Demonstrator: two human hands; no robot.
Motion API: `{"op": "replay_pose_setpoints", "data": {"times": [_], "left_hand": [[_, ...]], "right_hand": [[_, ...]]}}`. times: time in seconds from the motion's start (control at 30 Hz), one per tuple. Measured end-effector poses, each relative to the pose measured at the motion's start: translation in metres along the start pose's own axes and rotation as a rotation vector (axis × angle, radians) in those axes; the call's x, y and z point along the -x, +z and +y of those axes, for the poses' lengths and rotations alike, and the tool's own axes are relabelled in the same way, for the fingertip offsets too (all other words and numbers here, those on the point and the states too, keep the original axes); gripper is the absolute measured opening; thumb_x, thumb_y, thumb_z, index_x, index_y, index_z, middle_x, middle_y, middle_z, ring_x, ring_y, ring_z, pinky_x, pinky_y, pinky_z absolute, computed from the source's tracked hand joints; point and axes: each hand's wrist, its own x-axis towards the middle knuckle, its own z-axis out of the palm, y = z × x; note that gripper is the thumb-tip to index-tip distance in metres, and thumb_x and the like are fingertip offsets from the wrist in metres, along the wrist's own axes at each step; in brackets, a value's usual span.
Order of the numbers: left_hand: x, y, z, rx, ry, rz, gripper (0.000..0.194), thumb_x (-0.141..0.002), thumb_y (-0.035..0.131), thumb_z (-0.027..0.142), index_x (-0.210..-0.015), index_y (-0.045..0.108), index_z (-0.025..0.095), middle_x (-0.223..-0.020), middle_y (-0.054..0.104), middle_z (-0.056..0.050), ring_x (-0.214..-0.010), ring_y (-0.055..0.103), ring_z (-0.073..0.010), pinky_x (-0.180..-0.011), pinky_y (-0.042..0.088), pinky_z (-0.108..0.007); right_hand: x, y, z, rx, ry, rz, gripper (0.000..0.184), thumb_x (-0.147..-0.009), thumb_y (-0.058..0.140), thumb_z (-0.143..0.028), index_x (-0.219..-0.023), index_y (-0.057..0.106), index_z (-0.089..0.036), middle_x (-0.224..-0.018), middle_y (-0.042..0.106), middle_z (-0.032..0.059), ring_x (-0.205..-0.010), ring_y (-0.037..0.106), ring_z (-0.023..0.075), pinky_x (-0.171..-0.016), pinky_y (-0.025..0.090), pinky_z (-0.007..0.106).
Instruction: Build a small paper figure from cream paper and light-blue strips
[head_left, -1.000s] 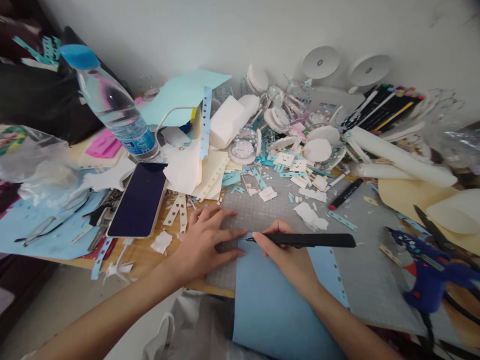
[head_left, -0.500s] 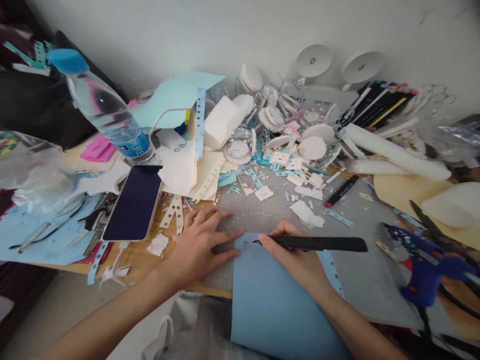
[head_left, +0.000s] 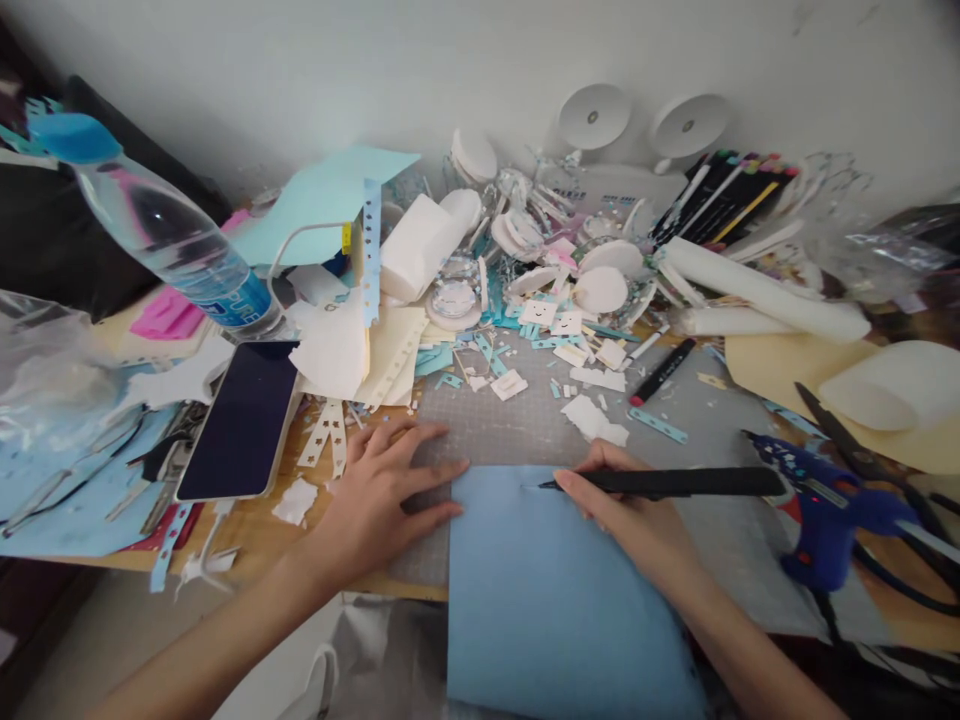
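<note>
A light blue sheet of paper point(head_left: 547, 590) lies on a grey cutting mat point(head_left: 510, 430) at the table's front edge and hangs over it toward me. My left hand point(head_left: 382, 495) rests flat with fingers spread, its fingertips on the sheet's upper left corner. My right hand point(head_left: 630, 510) is closed around a black craft knife point(head_left: 675, 483), which lies nearly level. The knife's tip touches the paper close to its top edge, a little right of my left fingertips.
A smartphone point(head_left: 240, 420) lies left of the mat beside a water bottle point(head_left: 165, 240). A blue glue gun point(head_left: 832, 505) and scissors point(head_left: 862, 450) are at the right. Paper scraps point(head_left: 592, 415), a black marker point(head_left: 664, 370), foam rolls point(head_left: 765, 290) and markers point(head_left: 720, 200) crowd the back.
My right hand has slid the knife rightward along the top of the blue sheet. My left hand stays pressed at the corner. The view has shifted slightly.
</note>
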Motion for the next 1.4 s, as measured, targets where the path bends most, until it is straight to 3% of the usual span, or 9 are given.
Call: {"op": "replay_pose_setpoints", "data": {"times": [0.27,0.63,0.83,1.13,1.27,1.4], "left_hand": [[-0.001,-0.001,0.001,-0.024,0.006,0.002,0.033,-0.084,0.068,0.047,-0.117,0.067,0.045,-0.138,0.056,0.001,-0.125,0.043,-0.0332,-0.099,0.032,-0.053],[-0.002,-0.002,0.001,-0.036,0.012,-0.005,0.033,-0.085,0.067,0.047,-0.117,0.066,0.048,-0.138,0.055,0.001,-0.125,0.043,-0.0342,-0.096,0.033,-0.054],[-0.002,-0.002,0.0,-0.053,0.017,-0.009,0.033,-0.086,0.066,0.047,-0.118,0.065,0.048,-0.139,0.055,0.001,-0.124,0.043,-0.0343,-0.098,0.031,-0.055],[-0.003,-0.003,0.001,-0.084,0.034,-0.014,0.031,-0.087,0.064,0.047,-0.118,0.066,0.046,-0.138,0.056,-0.001,-0.123,0.044,-0.0347,-0.097,0.033,-0.055],[-0.003,-0.003,0.0,-0.082,0.033,-0.011,0.03,-0.087,0.064,0.046,-0.118,0.067,0.046,-0.138,0.056,-0.001,-0.124,0.044,-0.035,-0.098,0.033,-0.056],[-0.006,-0.008,0.001,-0.081,0.052,-0.015,0.03,-0.086,0.065,0.046,-0.117,0.067,0.045,-0.136,0.058,-0.001,-0.124,0.045,-0.0348,-0.099,0.033,-0.056]], "right_hand": [[-0.002,-0.008,0.003,-0.013,0.022,-0.015,0.032,-0.074,0.063,-0.05,-0.062,0.049,-0.023,-0.052,0.048,-0.0048,-0.049,0.045,0.0126,-0.049,0.034,0.025],[0.002,-0.043,0.028,0.084,0.027,0.039,0.038,-0.078,0.059,-0.056,-0.061,0.049,-0.024,-0.051,0.046,-0.0044,-0.049,0.044,0.0138,-0.048,0.033,0.027],[0.012,-0.06,0.037,0.136,-0.031,0.07,0.034,-0.078,0.062,-0.051,-0.062,0.051,-0.024,-0.053,0.049,-0.0044,-0.05,0.046,0.0131,-0.048,0.035,0.025],[0.027,-0.069,0.051,0.149,-0.115,0.237,0.029,-0.075,0.067,-0.047,-0.062,0.054,-0.025,-0.056,0.055,-0.0024,-0.052,0.053,0.0153,-0.047,0.041,0.026],[0.044,-0.075,0.055,0.267,-0.131,0.436,0.032,-0.073,0.067,-0.051,-0.064,0.052,-0.025,-0.057,0.054,-0.0019,-0.052,0.051,0.0159,-0.048,0.041,0.029],[0.062,-0.064,0.062,0.271,-0.131,0.662,0.027,-0.074,0.071,-0.047,-0.082,0.057,-0.025,-0.071,0.063,0.0024,-0.061,0.061,0.0194,-0.053,0.05,0.031]]}}
